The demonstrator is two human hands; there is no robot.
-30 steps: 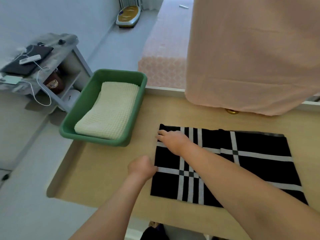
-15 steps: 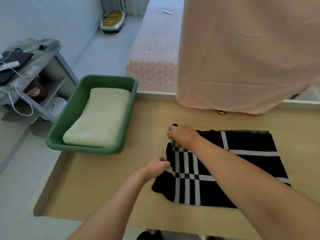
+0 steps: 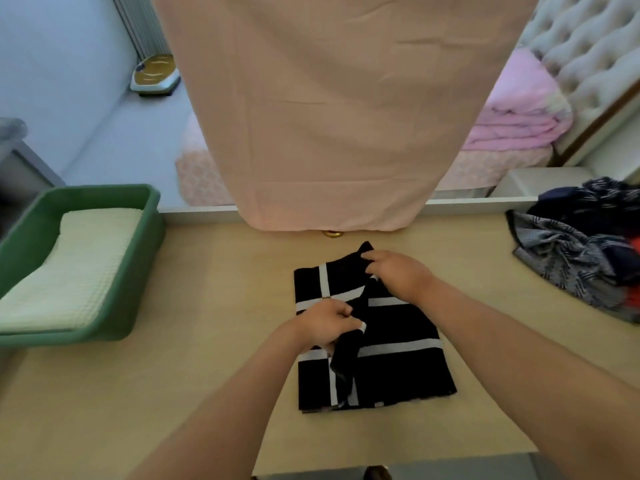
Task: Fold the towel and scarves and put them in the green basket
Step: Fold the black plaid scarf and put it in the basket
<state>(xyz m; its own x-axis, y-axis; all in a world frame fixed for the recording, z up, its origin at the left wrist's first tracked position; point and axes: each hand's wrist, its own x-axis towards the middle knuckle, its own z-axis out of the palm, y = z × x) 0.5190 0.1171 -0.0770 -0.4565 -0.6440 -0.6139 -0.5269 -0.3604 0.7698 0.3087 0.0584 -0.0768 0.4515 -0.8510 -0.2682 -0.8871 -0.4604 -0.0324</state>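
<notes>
Wooden table point(image 3: 207, 341): plaid scarf point(image 3: 398, 368), long axis near-to-far.

both bare forearms are stretched forward and angled toward each other. the left hand point(image 3: 325, 325) is curled, its fingers closed on a raised fold of the black cloth scarf with white stripes point(image 3: 398, 368). the right hand point(image 3: 398, 277) is held just beyond that grip, knuckles up, fingertips pinched on the same cloth's far corner.
</notes>
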